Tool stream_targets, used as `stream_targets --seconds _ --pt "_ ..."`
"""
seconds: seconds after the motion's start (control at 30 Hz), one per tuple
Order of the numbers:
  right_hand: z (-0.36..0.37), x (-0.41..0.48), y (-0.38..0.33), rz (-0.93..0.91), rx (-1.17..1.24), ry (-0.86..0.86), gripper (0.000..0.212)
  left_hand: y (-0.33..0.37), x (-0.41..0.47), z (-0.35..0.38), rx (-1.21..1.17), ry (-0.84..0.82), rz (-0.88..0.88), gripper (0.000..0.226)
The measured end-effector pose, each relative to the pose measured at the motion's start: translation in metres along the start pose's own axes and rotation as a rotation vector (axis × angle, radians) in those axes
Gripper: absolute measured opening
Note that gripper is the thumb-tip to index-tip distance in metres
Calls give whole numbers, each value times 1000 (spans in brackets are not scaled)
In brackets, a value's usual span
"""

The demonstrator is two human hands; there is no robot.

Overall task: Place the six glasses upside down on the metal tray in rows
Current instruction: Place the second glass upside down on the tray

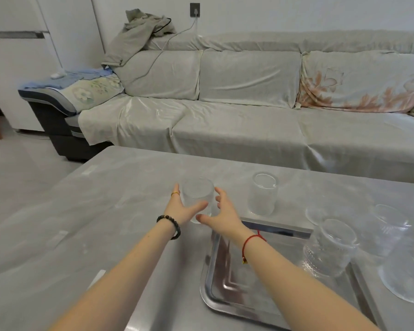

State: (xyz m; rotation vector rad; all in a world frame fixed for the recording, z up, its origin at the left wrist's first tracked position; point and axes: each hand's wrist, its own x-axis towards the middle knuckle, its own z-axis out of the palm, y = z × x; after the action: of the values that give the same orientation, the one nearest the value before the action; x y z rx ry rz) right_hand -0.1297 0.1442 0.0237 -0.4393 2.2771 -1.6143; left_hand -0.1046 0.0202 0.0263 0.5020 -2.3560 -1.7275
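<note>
A clear glass [196, 195] is just beyond the far left corner of the metal tray [208, 271]. My left hand [182, 209] grips this glass, thumb across its front and fingers behind. My right hand [222, 211] is close against the glass's right side with its fingers spread. A ribbed glass [328, 247] stands on the far right part of the tray, seemingly mouth down. A smooth glass [262, 194] stands upright on the table behind the tray. More clear glasses [387, 230] sit to the right of the tray, one [406, 278] at the frame's edge.
The grey table [105, 211] carries the tray near its front right. A sofa [225, 120] under pale covers runs along behind the table. Floor lies to the left of the table.
</note>
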Motion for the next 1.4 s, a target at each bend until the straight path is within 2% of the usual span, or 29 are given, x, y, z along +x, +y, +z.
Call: stream_targets --seconds 0.1,0.27,0.37,0.5,0.6,0.67,0.77,0.9,0.97,1.03,1.07,1.17,1.4 --pt "16 25 12 1 61 63 86 -16 18 7 -48 -16 0 90" --pt "34 40 28 -35 92 161 81 -25 30 20 -62 96 -31 84" --pt "29 33 22 -85 131 149 77 -21 25 20 -63 184 12 79" --pt "7 4 6 -191 221 136 70 -3 5 19 -236 243 42 69" --pt "-14 -24 -1 -215 320 152 66 20 -18 27 -553 88 -60 58" --pt "-27 -46 -2 -177 367 189 68 31 -38 42 -752 -61 -188 56" --pt "-47 -78 1 -134 355 307 71 38 -67 70 -910 -251 -348 62" --pt "-78 -110 7 -141 194 422 70 35 -88 92 -793 -356 -463 72" --pt "-92 -119 10 -137 83 459 79 34 -93 98 -636 -368 -471 55" --pt "-100 -123 11 -138 -8 473 84 37 -96 102 -540 -360 -421 35" --pt "-102 -123 12 -139 -58 474 84 36 -95 103 -463 -338 -362 32" --pt "-104 -119 19 -114 -172 471 85 38 -97 109 -268 -240 -203 40" --pt "-97 -114 51 -2 -67 550 86 34 -104 126 -197 -303 -76 37"
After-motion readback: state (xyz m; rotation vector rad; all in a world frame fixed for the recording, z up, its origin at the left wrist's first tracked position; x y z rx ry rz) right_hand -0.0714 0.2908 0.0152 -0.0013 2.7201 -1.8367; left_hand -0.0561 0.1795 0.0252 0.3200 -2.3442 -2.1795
